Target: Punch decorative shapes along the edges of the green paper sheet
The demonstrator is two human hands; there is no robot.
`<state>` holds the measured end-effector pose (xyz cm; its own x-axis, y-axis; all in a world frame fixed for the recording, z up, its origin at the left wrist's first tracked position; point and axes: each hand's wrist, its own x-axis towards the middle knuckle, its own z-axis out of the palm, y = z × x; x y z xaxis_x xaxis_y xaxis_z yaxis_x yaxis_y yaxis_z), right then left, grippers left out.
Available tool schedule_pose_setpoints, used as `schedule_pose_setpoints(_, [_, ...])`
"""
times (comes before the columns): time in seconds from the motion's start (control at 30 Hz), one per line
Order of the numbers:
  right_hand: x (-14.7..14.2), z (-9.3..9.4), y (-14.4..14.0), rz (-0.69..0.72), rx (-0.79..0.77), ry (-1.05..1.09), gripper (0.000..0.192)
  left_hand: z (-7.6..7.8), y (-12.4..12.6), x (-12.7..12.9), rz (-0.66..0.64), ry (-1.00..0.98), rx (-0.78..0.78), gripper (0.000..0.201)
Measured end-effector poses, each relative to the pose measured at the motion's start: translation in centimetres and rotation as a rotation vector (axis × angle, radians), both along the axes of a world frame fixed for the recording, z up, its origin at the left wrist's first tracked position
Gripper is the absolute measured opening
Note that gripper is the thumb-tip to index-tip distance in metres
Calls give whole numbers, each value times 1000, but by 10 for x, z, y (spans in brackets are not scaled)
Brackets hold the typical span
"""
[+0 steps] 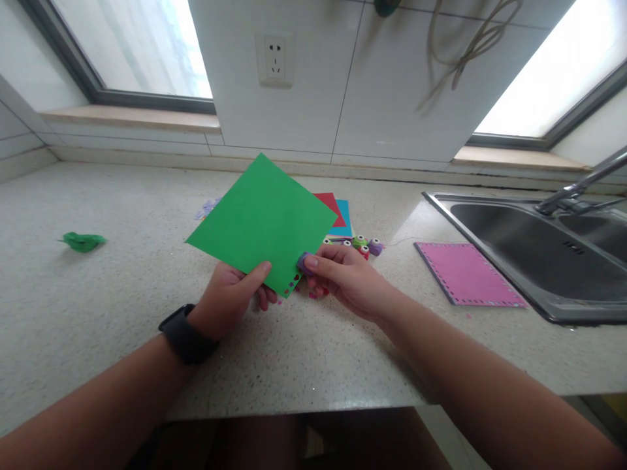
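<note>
While pinched at its 6 o'clock edge by left hand (230,294), green paper sheet (262,222) judged light, floppy, crease-prone; right hand (343,277) clamped purple punch (304,262) at sheet's 4 o'clock corner.

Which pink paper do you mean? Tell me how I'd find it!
Find the steel sink on the right. On the counter just left of its rim lies the pink sheet. Unlike the plain green sheet, it lies flat, unheld, with a punched border along its edges.
</note>
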<state>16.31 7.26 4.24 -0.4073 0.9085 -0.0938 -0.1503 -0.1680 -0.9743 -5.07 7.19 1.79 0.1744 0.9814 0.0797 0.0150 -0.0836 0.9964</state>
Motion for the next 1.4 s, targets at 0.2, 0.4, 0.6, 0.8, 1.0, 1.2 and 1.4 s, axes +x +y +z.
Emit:
schedule_pose_setpoints(0.2, [-1,0,0,-10,-5,-22,39,6,-2,1,-10,87,-1,39])
schedule_pose_setpoints(0.4, [-1,0,0,-8,4,-8,38,9,-3,1,4,117,11,38])
schedule_pose_setpoints(0.6, [-3,1,-1,-26,-13,2,40,12,-4,4,33,173,19,41])
schedule_pose_setpoints(0.8, [-3,2,-1,-27,-9,-11,41,10,-3,2,30,180,17,41])
schedule_pose_setpoints(1.0, [-3,1,0,-28,-11,-9,41,9,-3,2,44,180,24,40])
schedule_pose_setpoints(1.2, [-4,2,-1,-23,-20,8,41,8,-3,2,40,185,27,42])
schedule_pose_setpoints(1.4, [-4,2,-1,-33,-20,-13,41,8,-3,2,36,184,17,43])
